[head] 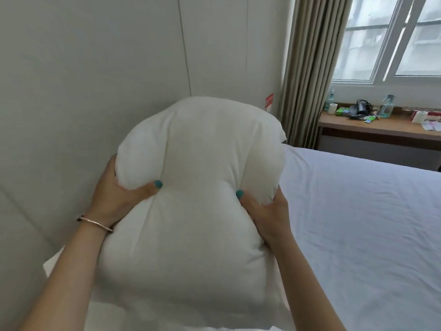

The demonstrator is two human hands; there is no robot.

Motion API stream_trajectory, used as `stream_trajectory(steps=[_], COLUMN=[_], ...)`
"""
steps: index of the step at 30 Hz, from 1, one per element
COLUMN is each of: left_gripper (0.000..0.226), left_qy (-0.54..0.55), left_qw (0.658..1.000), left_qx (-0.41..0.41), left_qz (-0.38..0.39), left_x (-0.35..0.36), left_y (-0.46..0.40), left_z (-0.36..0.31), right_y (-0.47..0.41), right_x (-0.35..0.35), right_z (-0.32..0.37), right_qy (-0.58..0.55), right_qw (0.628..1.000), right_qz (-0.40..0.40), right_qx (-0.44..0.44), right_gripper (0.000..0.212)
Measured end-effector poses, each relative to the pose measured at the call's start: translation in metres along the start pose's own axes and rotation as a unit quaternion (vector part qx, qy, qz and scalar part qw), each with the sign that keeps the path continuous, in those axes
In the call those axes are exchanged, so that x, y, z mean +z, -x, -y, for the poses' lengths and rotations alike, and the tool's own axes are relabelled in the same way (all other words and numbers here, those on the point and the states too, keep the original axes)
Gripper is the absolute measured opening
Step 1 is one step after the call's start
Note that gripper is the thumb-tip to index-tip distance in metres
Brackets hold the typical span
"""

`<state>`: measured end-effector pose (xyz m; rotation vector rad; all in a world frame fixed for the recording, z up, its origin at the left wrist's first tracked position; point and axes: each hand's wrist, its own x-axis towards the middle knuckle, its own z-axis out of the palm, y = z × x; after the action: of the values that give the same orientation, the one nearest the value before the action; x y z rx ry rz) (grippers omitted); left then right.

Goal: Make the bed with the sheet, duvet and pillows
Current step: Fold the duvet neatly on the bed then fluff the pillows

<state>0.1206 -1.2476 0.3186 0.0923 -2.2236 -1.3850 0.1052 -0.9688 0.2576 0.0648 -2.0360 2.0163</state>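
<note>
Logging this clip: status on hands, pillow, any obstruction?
Left hand and right hand both squeezing the pillow at its middle. Pillow held up by the wall panel, above the sheeted bed. Nothing in the way.

wall: pale padded panels w/ seams, left & ahead | curtain: beige, hangs beside window, daylight in | desk: wood, under window, cluttered w/ spray bottle, paper rolls, misc bits

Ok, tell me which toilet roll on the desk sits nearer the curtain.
The left toilet roll, beside the green boxes nearest the curtain. The other roll sits toward the desk's right end.
</note>
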Motion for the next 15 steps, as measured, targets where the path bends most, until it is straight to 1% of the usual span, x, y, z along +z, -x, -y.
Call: stream_trajectory(steps=[1,3,5,6,8,9,10,12,13,15], left_gripper=[0.085,0.095,0.094,0.095,0.101,0.105,0.112,0.124,0.127,0.132], left_qy=[-0.01,-0.021,-0.022,-0.026,-0.028,-0.026,-0.02,-0.011,-0.01,-0.026], left_qw=[1.0,0.997,0.99,0.986,0.981,0.978,0.975,0.97,0.967,0.961], left_qx=[-0.021,-0.059,-0.106,-0.13,-0.154,-0.163,-0.173,-0.183,-0.181,-0.186], left_qz=[0.01,0.048,0.089,0.101,0.116,0.125,0.135,0.162,0.178,0.201], left_x=[-0.013,-0.03,-0.039,-0.04,-0.042,-0.043,-0.043,-0.04,-0.039,-0.036], left_y=[0.007,0.024,0.035,0.038,0.033,0.028,0.024,0.017,0.015,0.009], left_z=[0.017,0.056,0.092,0.105,0.125,0.13,0.134,0.137,0.137,0.139], right_y=[0.017,0.056,0.09,0.1,0.101,0.096,0.089,0.073,0.069,0.064], right_x=[0.012,0.034,0.045,0.046,0.041,0.037,0.032,0.028,0.029,0.036], right_z=[-0.012,-0.045,-0.074,-0.082,-0.083,-0.079,-0.076,-0.068,-0.063,-0.055], right_qy=[0.01,0.036,0.055,0.06,0.063,0.06,0.047,0.007,0.006,0.053], right_qw=[1.0,0.995,0.988,0.985,0.98,0.978,0.978,0.976,0.976,0.98], right_qz=[0.01,0.044,0.074,0.083,0.091,0.085,0.072,0.035,0.027,0.033], right_qx=[0.027,0.087,0.126,0.138,0.165,0.179,0.192,0.216,0.218,0.19], right_gripper=[0.062,0.072,0.082,0.082,0.069,0.068,0.076,0.116,0.128,0.132])
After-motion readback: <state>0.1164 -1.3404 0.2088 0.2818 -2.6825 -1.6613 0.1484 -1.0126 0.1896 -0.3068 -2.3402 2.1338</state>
